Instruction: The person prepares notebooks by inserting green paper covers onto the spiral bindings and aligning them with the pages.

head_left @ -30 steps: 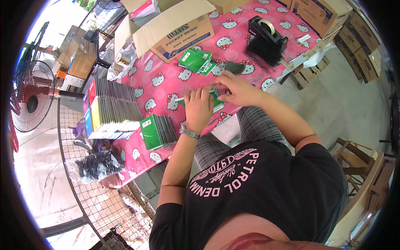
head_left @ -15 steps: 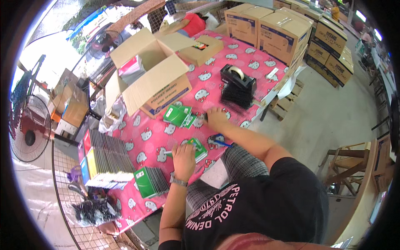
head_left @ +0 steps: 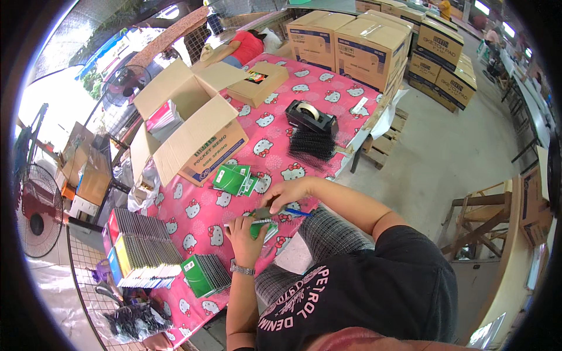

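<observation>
Near the table's front edge, my left hand is closed on a small green memo pad, partly hidden under its fingers. My right hand reaches over the pad's far side, its fingers bent round a small dark piece too unclear to name. Beside that hand lies a blue-handled tool. A loose pile of green memo pads sits just beyond my hands. To the left stands a row of green spiral memo pads. Black wire spirals are heaped at the far right.
A black tape dispenser stands behind the spirals. An open carton holds pink-covered pads, and a closed brown box lies beyond it. Many-coloured notebooks fill the left side. Stacked cartons rise at the back; a person in red leans there.
My right hand has come from beside the loose green pile back to the pad at my left hand. My view has shifted a little, so the table sits further left.
</observation>
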The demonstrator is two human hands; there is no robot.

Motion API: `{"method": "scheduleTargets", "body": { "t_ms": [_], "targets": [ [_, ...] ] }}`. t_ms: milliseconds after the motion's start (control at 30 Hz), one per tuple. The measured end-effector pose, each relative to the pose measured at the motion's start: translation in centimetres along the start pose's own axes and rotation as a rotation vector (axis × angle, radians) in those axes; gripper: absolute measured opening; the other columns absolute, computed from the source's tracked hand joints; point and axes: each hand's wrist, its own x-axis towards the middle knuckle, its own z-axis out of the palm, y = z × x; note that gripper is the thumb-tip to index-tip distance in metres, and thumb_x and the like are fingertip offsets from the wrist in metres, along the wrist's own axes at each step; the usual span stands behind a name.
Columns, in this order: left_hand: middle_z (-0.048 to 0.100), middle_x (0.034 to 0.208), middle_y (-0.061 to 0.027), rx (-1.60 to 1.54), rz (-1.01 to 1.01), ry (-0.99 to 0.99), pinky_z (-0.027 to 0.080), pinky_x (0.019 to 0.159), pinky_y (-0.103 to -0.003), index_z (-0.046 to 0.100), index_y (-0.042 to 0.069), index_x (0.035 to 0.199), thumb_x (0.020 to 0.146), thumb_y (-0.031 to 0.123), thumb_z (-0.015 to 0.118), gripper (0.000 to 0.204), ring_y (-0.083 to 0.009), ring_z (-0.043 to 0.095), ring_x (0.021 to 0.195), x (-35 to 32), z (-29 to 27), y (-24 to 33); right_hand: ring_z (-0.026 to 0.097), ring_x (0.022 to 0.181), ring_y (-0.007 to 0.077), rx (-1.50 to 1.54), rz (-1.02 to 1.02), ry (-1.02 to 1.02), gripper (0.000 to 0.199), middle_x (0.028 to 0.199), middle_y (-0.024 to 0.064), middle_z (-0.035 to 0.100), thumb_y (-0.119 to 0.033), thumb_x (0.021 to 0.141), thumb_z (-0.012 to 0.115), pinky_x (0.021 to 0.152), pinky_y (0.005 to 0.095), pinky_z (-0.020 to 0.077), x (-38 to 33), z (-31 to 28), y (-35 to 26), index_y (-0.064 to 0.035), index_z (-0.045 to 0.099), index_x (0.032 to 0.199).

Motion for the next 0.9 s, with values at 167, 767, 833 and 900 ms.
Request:
{"method": "scheduleTargets", "body": {
  "t_ms": [167,767,833,900],
  "targets": [
    [0.060,0.100,-0.0081,-0.013,0.018,-0.018,0.037,0.090,-0.048,0.061,0.009,0.099,0.071,0.030,0.079,0.039,-0.0304,0.052,0.101,0.6,-0.1,0.5,0.056,0.115,0.0176,0.379,-0.173,-0.043,0.055,0.128,0.0082,0.058,-0.022,0.081,0.072,0.100,0.0331,0.0425,-0.7,0.4,0.3,-0.0005,0.056,0.129],
    [0.059,0.097,-0.0135,-0.107,-0.007,-0.012,0.041,0.086,-0.044,0.059,0.002,0.098,0.074,0.017,0.076,0.034,-0.0342,0.052,0.098,0.6,-1.1,-0.6,0.057,0.113,0.0150,0.380,-0.212,0.028,0.042,0.125,0.0096,0.061,-0.020,0.086,0.066,0.096,0.0310,0.0444,0.6,1.2,-1.5,0.0018,0.061,0.122],
    [0.058,0.097,-0.0140,-0.121,0.009,-0.034,0.042,0.085,-0.044,0.059,0.001,0.100,0.075,0.013,0.075,0.032,-0.0348,0.051,0.096,1.1,-1.3,-0.6,0.056,0.113,0.0151,0.017,-0.082,0.066,0.042,0.125,0.0091,0.060,-0.019,0.087,0.065,0.096,0.0316,0.0445,1.4,0.3,-0.9,0.0029,0.060,0.122],
    [0.058,0.098,-0.0146,-0.119,0.040,-0.042,0.042,0.086,-0.044,0.058,0.001,0.101,0.075,0.012,0.074,0.032,-0.0351,0.051,0.097,0.9,-1.3,-1.5,0.057,0.110,0.0150,0.330,-0.193,0.095,0.040,0.124,0.0089,0.061,-0.019,0.089,0.063,0.095,0.0312,0.0447,1.7,0.7,-0.2,0.0029,0.060,0.122]
  ]
}}
